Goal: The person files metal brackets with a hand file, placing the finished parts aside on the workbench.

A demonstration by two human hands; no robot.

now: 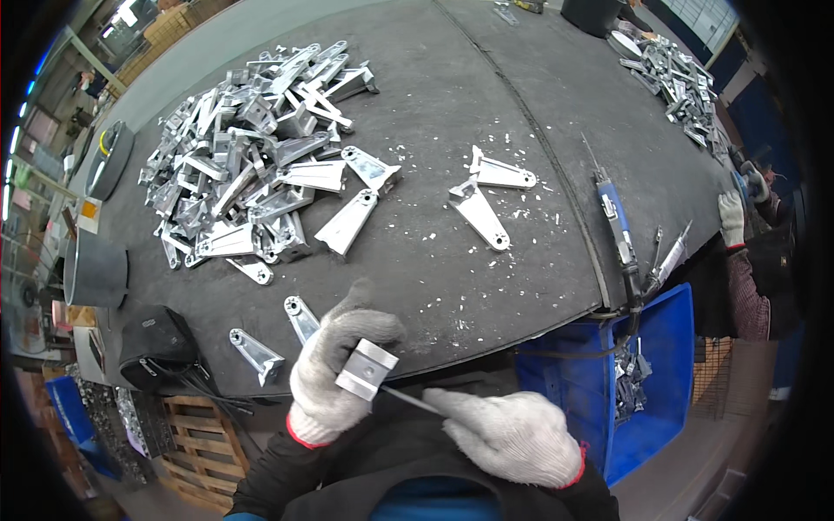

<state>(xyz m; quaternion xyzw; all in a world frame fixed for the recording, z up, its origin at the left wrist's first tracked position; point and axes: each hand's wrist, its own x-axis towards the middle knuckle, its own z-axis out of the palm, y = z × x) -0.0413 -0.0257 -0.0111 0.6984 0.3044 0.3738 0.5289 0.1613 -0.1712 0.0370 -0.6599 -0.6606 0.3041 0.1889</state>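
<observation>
My left hand, in a white knit glove with a red cuff, is closed around a silver metal bracket, its blocky end turned up. My right hand, gloved the same way, grips a thin rod-like metal tool. That tool's far end meets the lower edge of the bracket; its exact tip and its handle are hidden. Just beyond my left hand lie two loose brackets, one at the left and one partly behind the glove.
A large heap of brackets covers the table's left side. Two brackets lie mid-table among metal chips. A blue pneumatic tool rests at the right, above a blue bin holding parts. A co-worker's gloved hand is at far right.
</observation>
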